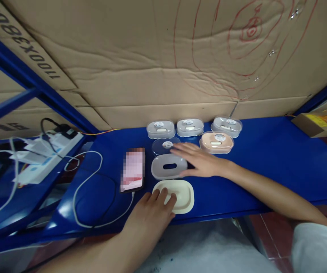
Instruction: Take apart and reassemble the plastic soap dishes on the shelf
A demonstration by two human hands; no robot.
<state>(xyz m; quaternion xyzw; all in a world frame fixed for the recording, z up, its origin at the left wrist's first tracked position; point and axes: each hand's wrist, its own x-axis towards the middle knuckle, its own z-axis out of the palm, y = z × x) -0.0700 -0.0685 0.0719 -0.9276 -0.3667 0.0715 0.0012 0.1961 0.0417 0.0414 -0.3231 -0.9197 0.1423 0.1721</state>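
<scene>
Resting over the cream tray [184, 193] at the near edge of the blue table [271, 163], the left hand [155, 206] has its fingers bent downward, fingertips about the tray's middle; whether they pinch anything there I cannot tell. Just beyond that tray lies a pale grey tray [157, 167] with a long dark slot through it, and on its far side a clear lid [158, 147] bearing a round label. The right hand [202, 162] reaches in from the right with fingers stretched out and the thumb spread away from them, its fingertips at the right part of the lid and its thumb at the right end of the grey tray; how firmly it touches either is not clear. Farther off, three grey lidded boxes stand in a row by the cardboard wall [123, 57]: a left one [160, 132], a middle one [190, 131] and a right one [226, 129]. A peach box [216, 146] sits on the near side of the right one. To the left of the trays lies a phone [133, 170] with a white cable [75, 197] running from its near end, and farther left is a white power strip [40, 168].
</scene>
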